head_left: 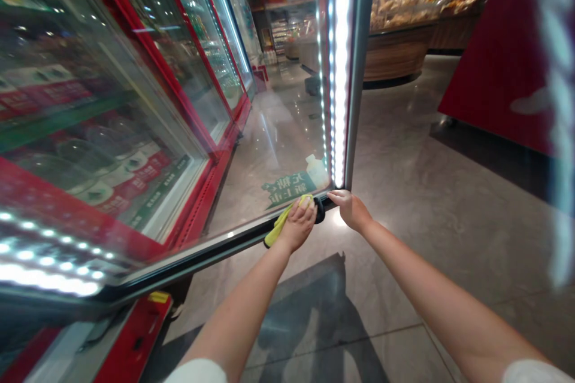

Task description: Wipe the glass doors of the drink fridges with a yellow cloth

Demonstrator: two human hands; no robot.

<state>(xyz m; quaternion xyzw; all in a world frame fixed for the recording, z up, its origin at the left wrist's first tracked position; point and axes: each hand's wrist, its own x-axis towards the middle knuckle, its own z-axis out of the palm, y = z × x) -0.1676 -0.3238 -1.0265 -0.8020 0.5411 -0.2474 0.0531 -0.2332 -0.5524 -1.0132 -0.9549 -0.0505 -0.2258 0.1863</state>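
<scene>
A glass door with a dark frame [202, 249] stands open, and a bright light strip [341, 72] runs up its outer side. My left hand [300, 222] presses a yellow-green cloth [277, 228] against the bottom edge of the frame, its fingers closed over the cloth. Beside that hand a black rounded part [320, 209] sits on the frame. My right hand [353, 209] touches the door's lower outer corner, fingers together and extended over the edge. A green sticker with white characters and a bottle picture [291, 185] is on the lower glass.
On the left stand red-framed coolers [197, 203] with packaged goods behind glass. A red panel [498, 66] rises at the right. Farther back is a wood-sided display [395, 54] with goods. The open cooler's red base [135, 335] lies at lower left.
</scene>
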